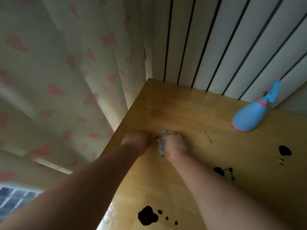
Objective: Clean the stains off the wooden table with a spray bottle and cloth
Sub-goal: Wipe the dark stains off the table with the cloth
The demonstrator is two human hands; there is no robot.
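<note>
Describer: Wooden counter (182, 110), pale and glossy, seen from above, set into a corner. A cream curtain (66, 72) with pink hearts hangs along its left edge, and white wall panels (207, 39) with dark grooves rise behind it. A bit of window (15, 198) shows at the lower left.

Reader: Where are the hands?

Describer: Both bare arms reach forward and meet near the counter's left edge. The right hand (175, 145) has its fingers curled tightly round a crumpled grey-blue cloth (160, 146) and holds it down on the wood. The left hand (135, 141) rests on the counter just left of the cloth. Its fingers are hidden behind the back of the hand, so I cannot tell whether they are bent or flat.

Reader: And the spray bottle?

Describer: A blue spray bottle (249, 117) with pink trim stands well to the right of the right hand's fingers and farther back, close to the wall panels. Neither hand touches it.

Reader: What about the stains?

Describer: Dark stains (147, 215) lie in three groups: one nearer the person than the fingers, by the left edge, and two to the right of the right forearm. Small green specks (208, 137) dot the wood just right of the right hand's fingers.
</note>
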